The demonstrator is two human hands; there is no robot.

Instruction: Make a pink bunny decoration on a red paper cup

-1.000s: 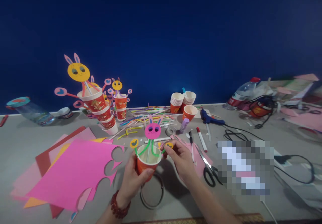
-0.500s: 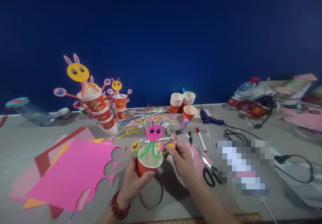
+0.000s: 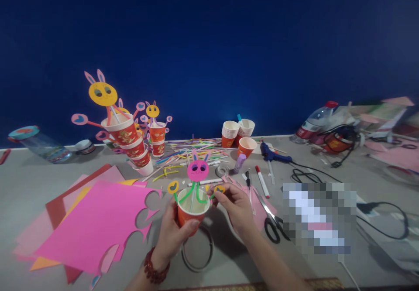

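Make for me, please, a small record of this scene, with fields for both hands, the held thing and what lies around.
left hand: holds the orange paper cup
right hand: thumb and fingers at the small yellow disc; exact grip unclear
above the cup: pink rabbit face
left side: pink paper sheet with round cut-outs
right side: scissors, red-capped marker
behind: blue glue gun
back left: yellow rabbit face above stacked cups

We see a big blue wall [image 3: 209, 55] right behind a gray tbl. [image 3: 19, 186]. The wall's v. dark up top & a bit lighter lower down.
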